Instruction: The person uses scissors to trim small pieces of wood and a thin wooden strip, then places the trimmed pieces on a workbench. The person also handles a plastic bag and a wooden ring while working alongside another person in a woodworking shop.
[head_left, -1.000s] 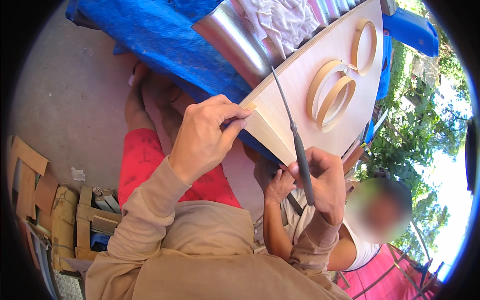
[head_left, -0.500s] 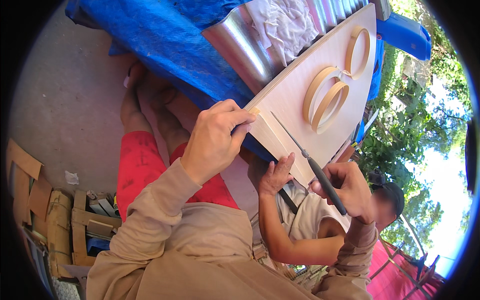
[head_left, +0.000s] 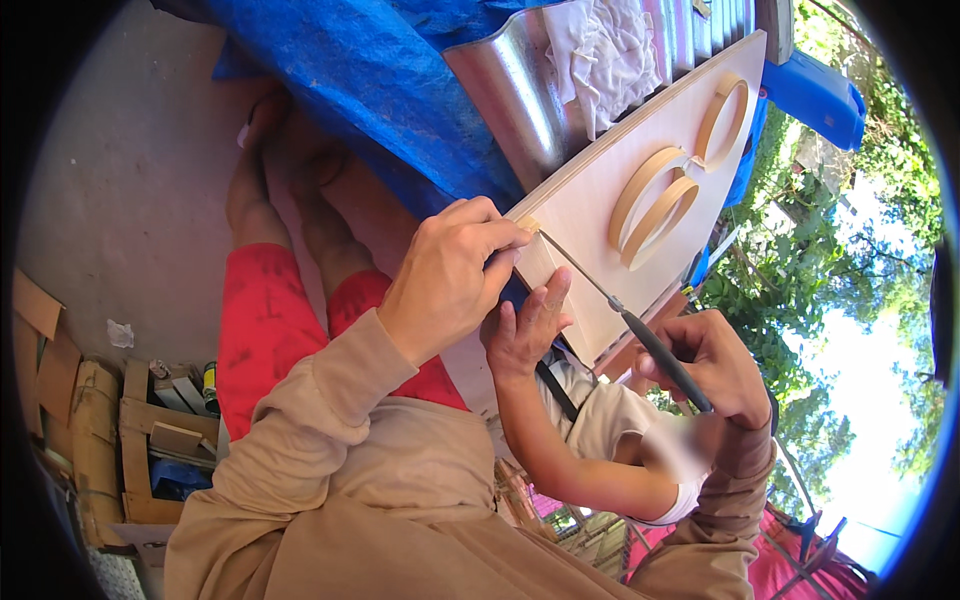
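Observation:
My left hand [head_left: 450, 275] pinches the end of a pale wood edging strip [head_left: 531, 226] at the near corner of a light plywood board [head_left: 590, 200]. In my right hand [head_left: 725, 365] is what looks like a pair of scissors [head_left: 660, 352], dark-handled and seen edge-on. Their thin tip points at the strip end beside my left fingertips; whether the blades are around it I cannot tell. A co-worker's hand [head_left: 530, 325], fingers spread, is at the board's near edge, just below the scissors.
Coiled wood strips [head_left: 655, 220] stand on the board. Beyond it lie corrugated metal sheet [head_left: 510, 85], a crumpled white cloth [head_left: 600, 65] and a blue tarp [head_left: 370, 100]. A co-worker in a light shirt [head_left: 600, 420] is close on the right. Boxes with wood scraps [head_left: 150, 440] sit lower left.
The scissors' tip has come up to the strip end by my left fingers. The co-worker's hand has shifted left and up along the board's edge. The whole view has shifted slightly.

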